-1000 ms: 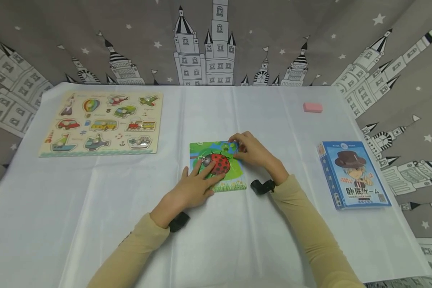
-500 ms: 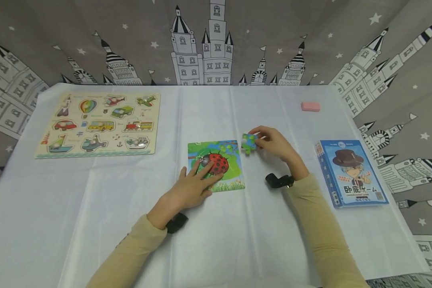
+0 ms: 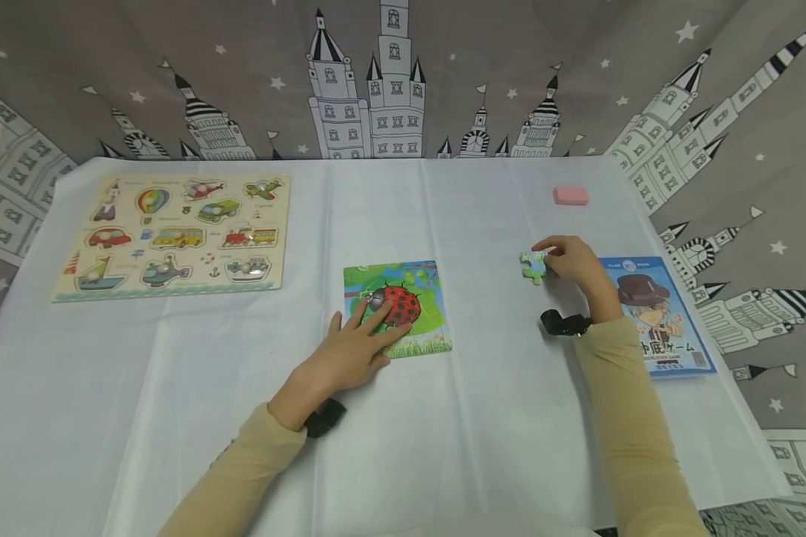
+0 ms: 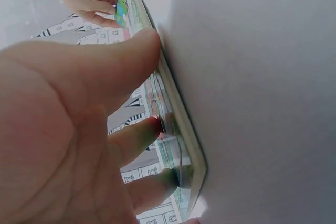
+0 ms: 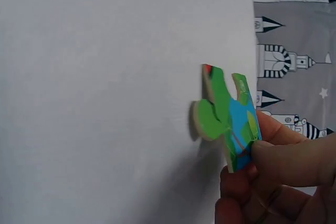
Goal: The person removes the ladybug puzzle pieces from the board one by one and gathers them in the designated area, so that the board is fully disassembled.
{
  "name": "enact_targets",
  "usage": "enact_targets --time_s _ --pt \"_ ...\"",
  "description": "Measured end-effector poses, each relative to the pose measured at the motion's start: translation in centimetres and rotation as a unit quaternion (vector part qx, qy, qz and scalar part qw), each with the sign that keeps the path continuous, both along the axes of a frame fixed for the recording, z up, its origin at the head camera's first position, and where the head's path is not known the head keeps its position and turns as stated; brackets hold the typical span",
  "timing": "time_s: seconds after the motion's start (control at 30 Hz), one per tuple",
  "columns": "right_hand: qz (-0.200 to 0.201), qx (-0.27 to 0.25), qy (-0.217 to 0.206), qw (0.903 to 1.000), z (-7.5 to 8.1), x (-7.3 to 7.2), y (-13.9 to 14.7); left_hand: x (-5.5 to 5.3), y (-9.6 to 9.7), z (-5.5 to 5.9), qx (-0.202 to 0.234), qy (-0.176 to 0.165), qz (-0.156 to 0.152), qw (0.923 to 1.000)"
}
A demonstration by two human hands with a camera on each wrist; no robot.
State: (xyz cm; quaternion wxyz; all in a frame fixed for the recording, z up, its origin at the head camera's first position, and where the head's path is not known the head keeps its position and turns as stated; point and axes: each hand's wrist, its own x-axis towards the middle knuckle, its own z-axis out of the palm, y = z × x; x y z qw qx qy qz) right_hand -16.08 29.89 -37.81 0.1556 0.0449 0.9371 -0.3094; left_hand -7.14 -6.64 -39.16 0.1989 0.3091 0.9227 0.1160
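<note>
- I see the left hand [image 3: 352,354] from the head view, with its fingers straight and spread wide. It rests on the ladybug puzzle [image 3: 433,339] and grips nothing.
- I see the right hand [image 3: 578,262] pinching a puzzle piece [image 3: 533,266], well to the right of the puzzle. Its other fingers are bent in.
- The puzzle lies flat on the white table [image 3: 403,447], near the middle. Some fingers cover part of the red ladybug.
- The blue box [image 3: 668,298] is on the right, and the right sleeve [image 3: 634,418] hides a bit of it. The pink block [image 3: 571,195] sits farther back.
- The picture board [image 3: 168,293] lies at the far left, with cars, boats and a balloon on it. Behind the table I see the gray castle cloth [image 3: 470,45].
- In the left wrist view, I see the thumb [image 4: 126,59] by the puzzle's edge and two fingers touching its picture side. The right hand and its piece show up small in the top corner.
- In the right wrist view, the thumb is on the piece, which is green and blue with a round green knob and a red corner. It looks tilted. I can't tell if it touches the table.
</note>
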Motion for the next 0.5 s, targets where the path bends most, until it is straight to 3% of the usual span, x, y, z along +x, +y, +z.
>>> enact_targets --time_s 0.13,0.5 --pt "0.001 0.041 -0.003 0.9991 -0.2 0.0 -0.3 0.1 -0.2 -0.1 -0.001 0.006 -0.001 1.0000" --pt "-0.032 0.072 0.046 0.9958 0.0 0.5 -1.5 0.1 -0.4 0.0 0.000 0.007 -0.006 1.0000"
